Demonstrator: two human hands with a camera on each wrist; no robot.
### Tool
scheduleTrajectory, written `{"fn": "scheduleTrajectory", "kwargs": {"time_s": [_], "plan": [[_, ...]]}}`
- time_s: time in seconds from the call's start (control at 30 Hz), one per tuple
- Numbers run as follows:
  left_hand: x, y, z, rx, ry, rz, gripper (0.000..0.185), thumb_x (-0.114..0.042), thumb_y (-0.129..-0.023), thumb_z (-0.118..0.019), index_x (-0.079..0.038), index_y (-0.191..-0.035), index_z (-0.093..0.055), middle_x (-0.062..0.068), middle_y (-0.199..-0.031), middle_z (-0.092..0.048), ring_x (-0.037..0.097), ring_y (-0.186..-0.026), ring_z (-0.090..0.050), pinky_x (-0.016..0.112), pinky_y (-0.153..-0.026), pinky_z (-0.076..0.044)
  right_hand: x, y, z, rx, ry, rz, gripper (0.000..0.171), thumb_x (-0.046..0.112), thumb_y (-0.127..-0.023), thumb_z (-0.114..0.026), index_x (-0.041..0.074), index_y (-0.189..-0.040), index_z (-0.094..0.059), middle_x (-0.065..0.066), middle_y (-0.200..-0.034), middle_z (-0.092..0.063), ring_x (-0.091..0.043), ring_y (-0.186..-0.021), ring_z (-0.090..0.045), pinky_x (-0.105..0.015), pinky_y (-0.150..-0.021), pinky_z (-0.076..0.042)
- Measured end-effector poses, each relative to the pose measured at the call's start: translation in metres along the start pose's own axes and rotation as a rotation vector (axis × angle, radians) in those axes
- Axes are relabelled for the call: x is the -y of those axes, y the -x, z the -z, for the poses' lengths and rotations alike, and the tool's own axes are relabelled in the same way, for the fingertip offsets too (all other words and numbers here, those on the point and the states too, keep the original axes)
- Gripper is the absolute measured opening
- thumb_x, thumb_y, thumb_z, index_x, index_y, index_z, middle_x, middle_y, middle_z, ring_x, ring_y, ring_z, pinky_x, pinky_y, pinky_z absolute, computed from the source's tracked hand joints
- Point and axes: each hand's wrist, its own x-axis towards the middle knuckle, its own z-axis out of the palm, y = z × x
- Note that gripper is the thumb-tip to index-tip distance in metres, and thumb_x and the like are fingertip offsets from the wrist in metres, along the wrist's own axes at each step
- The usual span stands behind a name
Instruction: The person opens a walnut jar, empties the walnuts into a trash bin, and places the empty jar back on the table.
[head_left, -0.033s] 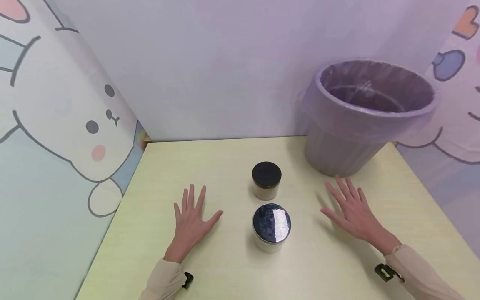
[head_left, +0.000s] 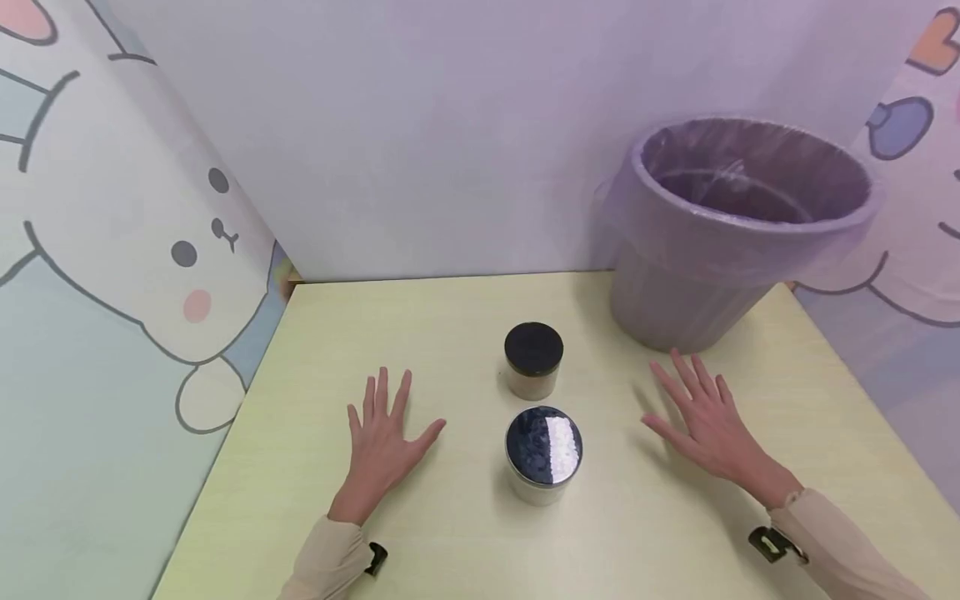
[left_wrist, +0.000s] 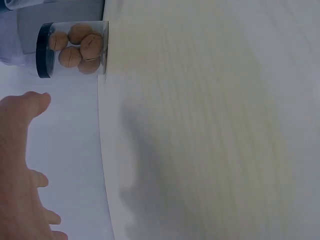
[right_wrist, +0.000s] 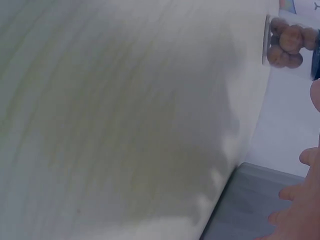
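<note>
Two clear jars with black lids stand mid-table, one behind the other: the far jar (head_left: 533, 361) and the near jar (head_left: 543, 455), whose lid shines. In the left wrist view a jar (left_wrist: 74, 48) shows walnuts inside; the right wrist view shows a walnut jar (right_wrist: 290, 42) too. My left hand (head_left: 385, 442) lies flat on the pale table (head_left: 450, 325), fingers spread, left of the near jar and apart from it. My right hand (head_left: 701, 421) lies flat with spread fingers to the right of the jars. Neither hand holds anything.
A grey bin (head_left: 731, 229) lined with a thin plastic bag stands at the table's back right corner, just beyond my right fingertips. Walls with cartoon prints (head_left: 150, 242) close the table in on the left, back and right.
</note>
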Motion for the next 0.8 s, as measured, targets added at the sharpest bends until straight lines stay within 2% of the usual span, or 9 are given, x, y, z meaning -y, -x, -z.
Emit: {"fn": "scheduleTrajectory", "kwargs": {"time_s": [0.4,0.63,0.8], "plan": [[0.006,0.004,0.004,0.033,0.016,0.018,0.088,-0.064,-0.083,-0.055,-0.021,-0.152,-0.021,0.016,-0.156,-0.009,0.036,-0.142,-0.006,0.071,-0.101,-0.008,0.000,0.001,0.003,-0.004,0.002,-0.005,0.076,0.039,-0.086,-0.065,0.017,-0.149,-0.029,-0.019,-0.155,-0.015,-0.041,-0.141,-0.007,-0.070,-0.102,-0.008],[0.007,0.006,0.006,0.016,0.075,0.010,0.088,-0.060,-0.083,-0.059,-0.019,-0.151,-0.024,0.018,-0.155,-0.012,0.037,-0.142,-0.008,0.071,-0.100,-0.010,0.005,0.004,0.010,-0.014,-0.059,0.008,0.075,0.034,-0.086,-0.067,0.017,-0.149,-0.031,-0.015,-0.156,-0.015,-0.044,-0.139,-0.012,-0.071,-0.099,-0.014],[0.007,0.006,0.006,0.016,0.164,0.015,0.085,-0.055,-0.084,-0.062,-0.018,-0.150,-0.025,0.016,-0.155,-0.015,0.038,-0.141,-0.011,0.067,-0.103,-0.012,0.010,0.005,0.011,-0.031,-0.159,0.006,0.075,0.027,-0.083,-0.071,0.017,-0.147,-0.034,-0.018,-0.151,-0.025,-0.046,-0.135,-0.022,-0.070,-0.095,-0.021]]}}
